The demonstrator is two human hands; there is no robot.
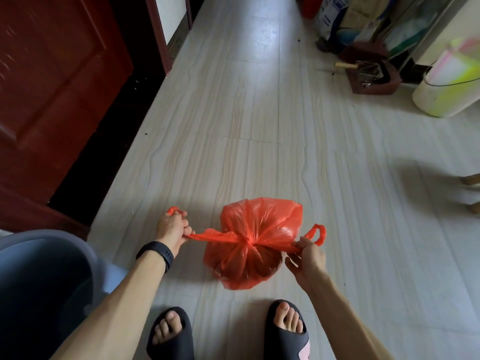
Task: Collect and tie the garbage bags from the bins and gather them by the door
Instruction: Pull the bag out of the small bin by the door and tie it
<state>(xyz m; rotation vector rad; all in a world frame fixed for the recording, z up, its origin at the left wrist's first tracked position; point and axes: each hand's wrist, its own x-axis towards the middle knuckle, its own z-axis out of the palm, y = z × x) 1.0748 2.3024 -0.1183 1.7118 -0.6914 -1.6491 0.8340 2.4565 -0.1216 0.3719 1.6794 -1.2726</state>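
Note:
A full red garbage bag (pixel 255 229) sits on the pale tiled floor just ahead of my feet. Its two handles are crossed at a knot in the middle and stretched out sideways. My left hand (pixel 172 226) grips the left handle, pulled taut to the left; a black band is on that wrist. My right hand (pixel 307 255) grips the right handle, whose loop sticks up past my fingers. A grey-blue bin (pixel 39 281) stands at the lower left, beside my left arm.
A dark red wooden door (pixel 52 81) stands open on the left. At the far right are a white and yellow bucket (pixel 449 81), a dark red dustpan (pixel 374 74) and bags along the wall. My feet in black slippers (pixel 171 333) stand at the bottom.

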